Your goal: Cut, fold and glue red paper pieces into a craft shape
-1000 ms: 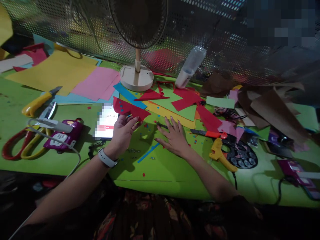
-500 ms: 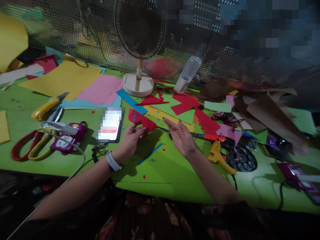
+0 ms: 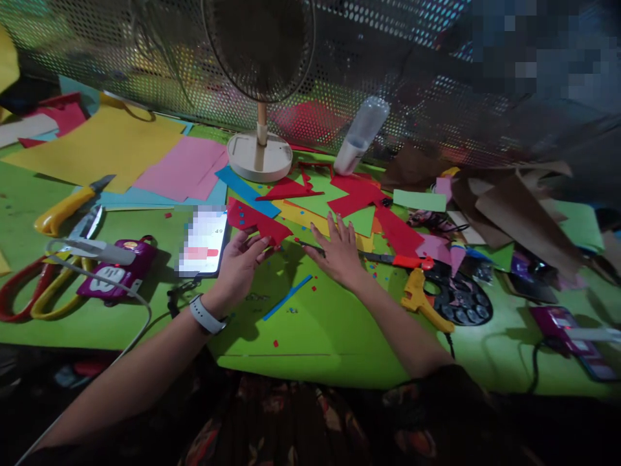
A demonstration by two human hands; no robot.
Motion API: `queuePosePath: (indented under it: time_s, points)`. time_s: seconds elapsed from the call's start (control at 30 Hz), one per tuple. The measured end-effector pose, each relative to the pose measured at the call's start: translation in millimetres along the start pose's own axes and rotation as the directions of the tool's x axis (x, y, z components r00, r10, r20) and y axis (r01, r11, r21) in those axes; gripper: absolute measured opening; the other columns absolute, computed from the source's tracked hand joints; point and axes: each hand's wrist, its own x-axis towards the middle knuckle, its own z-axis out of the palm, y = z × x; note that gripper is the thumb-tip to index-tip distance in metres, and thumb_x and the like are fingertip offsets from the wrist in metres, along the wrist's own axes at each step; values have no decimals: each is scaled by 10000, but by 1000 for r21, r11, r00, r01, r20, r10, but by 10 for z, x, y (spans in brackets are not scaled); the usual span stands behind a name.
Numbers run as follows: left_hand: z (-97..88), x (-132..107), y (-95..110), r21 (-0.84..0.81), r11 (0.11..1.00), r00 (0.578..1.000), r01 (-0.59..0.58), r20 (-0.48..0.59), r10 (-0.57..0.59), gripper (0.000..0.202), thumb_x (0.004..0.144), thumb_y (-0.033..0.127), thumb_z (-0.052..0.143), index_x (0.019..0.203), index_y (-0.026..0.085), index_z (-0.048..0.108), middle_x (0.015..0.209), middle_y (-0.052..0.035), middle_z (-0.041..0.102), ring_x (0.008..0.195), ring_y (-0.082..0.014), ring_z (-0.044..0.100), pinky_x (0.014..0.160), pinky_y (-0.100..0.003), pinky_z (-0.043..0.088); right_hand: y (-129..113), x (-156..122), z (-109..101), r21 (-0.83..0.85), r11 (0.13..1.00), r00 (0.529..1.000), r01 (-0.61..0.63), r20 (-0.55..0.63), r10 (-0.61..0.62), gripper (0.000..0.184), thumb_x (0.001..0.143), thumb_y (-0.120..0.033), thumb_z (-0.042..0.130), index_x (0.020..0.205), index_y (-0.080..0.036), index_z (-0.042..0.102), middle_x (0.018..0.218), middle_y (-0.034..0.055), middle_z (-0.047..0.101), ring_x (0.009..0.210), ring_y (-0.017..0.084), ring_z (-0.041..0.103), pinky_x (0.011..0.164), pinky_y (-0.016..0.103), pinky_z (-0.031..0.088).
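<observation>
My left hand [image 3: 239, 262], a white-strapped watch on its wrist, rests at the near edge of a red paper piece [image 3: 259, 223] dotted with small blue bits. Its fingers are loosely spread and do not visibly pinch the paper. Palm down, my right hand [image 3: 338, 254] lies open with spread fingers over a long thin dark tool [image 3: 376, 257] with an orange end, whose middle it hides. A narrow blue paper strip [image 3: 288, 298] lies on the green table [image 3: 330, 336] between my forearms. A lit phone [image 3: 202, 243] lies just left of the red piece.
A fan [image 3: 259, 158] and a tilted clear bottle [image 3: 361, 136] stand at the back. Large scissors [image 3: 41, 294], a yellow-handled cutter [image 3: 72, 207] and a purple plug adapter [image 3: 119, 268] lie left. Right are a yellow glue gun [image 3: 424, 301], a black palette [image 3: 468, 301] and brown paper [image 3: 528, 223].
The left fingers have loosened around the red paper, which sits slightly farther away. My right hand has turned from palm sideways to palm down and spread. The view has shifted a little.
</observation>
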Motion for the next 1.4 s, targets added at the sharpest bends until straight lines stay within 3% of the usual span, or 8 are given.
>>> queuePosePath:
  time_s: [0.17, 0.3, 0.47, 0.63, 0.83, 0.97, 1.07, 1.4]
  points:
    - [3, 2, -7, 4, 1000, 1000, 12, -8, -12, 332, 681, 178, 782, 970, 201, 619, 874, -5, 704, 806, -134, 687, 757, -277, 559, -1, 41, 11, -39, 999, 998, 17, 60, -14, 805, 860, -761, 210, 1457, -255, 401, 1587, 90, 229, 1474, 346, 104, 1164, 601, 59]
    - [4, 2, -15, 8, 1000, 1000, 27, -10, -27, 361, 662, 179, 797, 975, 194, 618, 852, -1, 703, 795, -130, 686, 746, -265, 558, 11, 56, -27, 12, 1000, 999, 0, 45, 0, 779, 864, -757, 213, 1430, -273, 443, 1598, 54, 202, 1478, 331, 93, 1172, 582, 49]
    - [8, 10, -21, -29, 999, 998, 40, -40, -41, 365, 637, 161, 804, 956, 189, 629, 855, -12, 711, 782, -139, 688, 708, -253, 566, 72, 60, -151, 400, 909, 993, -114, 63, 97, 744, 897, -717, 110, 1405, -308, 468, 1577, -17, 263, 1475, 236, 168, 1183, 503, 173]
    - [27, 1, -44, -90, 986, 989, 139, -32, -142, 350, 631, 133, 794, 927, 189, 616, 779, -5, 715, 717, -141, 695, 687, -252, 565, 13, 28, -219, 654, 755, 999, -44, 50, 15, 737, 948, -546, -89, 1464, -285, 367, 1520, -27, 376, 1436, 184, 288, 1143, 479, 286]
    - [55, -58, -109, -63, 980, 982, 187, 6, -187, 341, 655, 153, 770, 954, 191, 611, 774, -14, 726, 675, -147, 691, 731, -305, 573, -319, -115, -336, 637, 771, 998, 6, 43, -43, 587, 981, -501, -7, 1491, -356, 245, 1549, -69, 304, 1462, 190, 213, 1132, 517, 293]
    - [77, -94, -124, -50, 980, 980, 193, 49, -190, 346, 671, 145, 761, 983, 200, 621, 807, -14, 730, 712, -145, 692, 778, -320, 564, -468, -174, -356, 595, 803, 997, 45, 24, -74, 569, 968, -591, 152, 1460, -372, 336, 1588, -83, 207, 1483, 183, 121, 1170, 470, 245]
    - [79, -108, -122, -65, 979, 979, 196, 63, -192, 337, 677, 133, 757, 981, 203, 630, 817, -15, 732, 732, -141, 692, 786, -309, 556, -493, -174, -297, 565, 821, 995, 79, 7, -100, 597, 952, -625, 181, 1441, -352, 390, 1599, -70, 175, 1488, 200, 87, 1183, 484, 201]
    - [50, -107, -153, -59, 980, 977, 190, 111, -182, 346, 666, 173, 779, 981, 200, 637, 858, -18, 732, 752, -141, 689, 810, -327, 558, -475, -159, -198, 508, 854, 992, 113, -17, -122, 567, 966, -596, 182, 1478, -378, 293, 1599, -78, 173, 1486, 190, 98, 1182, 474, 209]
